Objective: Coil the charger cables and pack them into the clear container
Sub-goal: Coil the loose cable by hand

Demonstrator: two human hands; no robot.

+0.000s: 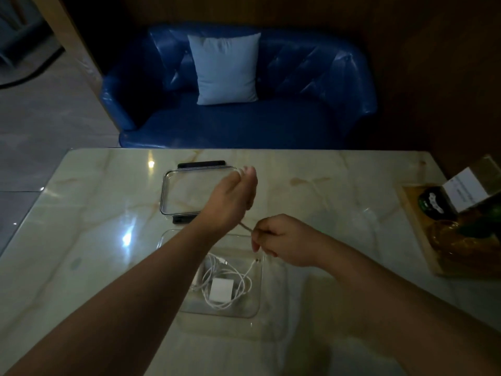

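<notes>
A clear container (258, 299) stands on the table near me. Inside it lie a white charger brick (222, 290) and a loosely coiled white cable (214, 271). My left hand (230, 202) reaches out above the container's far edge with its fingers stretched forward and together. A thin cable (245, 226) runs taut from under its palm to my right hand (282, 240), which pinches it with closed fingers. From the right hand, the cable drops into the container. How the left hand grips the cable is hidden beneath the palm.
The clear lid (173, 191) with black clips lies flat just beyond the container. A wooden tray (423, 234) with a card holder and dark items sits at the table's right edge. A blue sofa (244, 126) with a pale cushion stands behind the table.
</notes>
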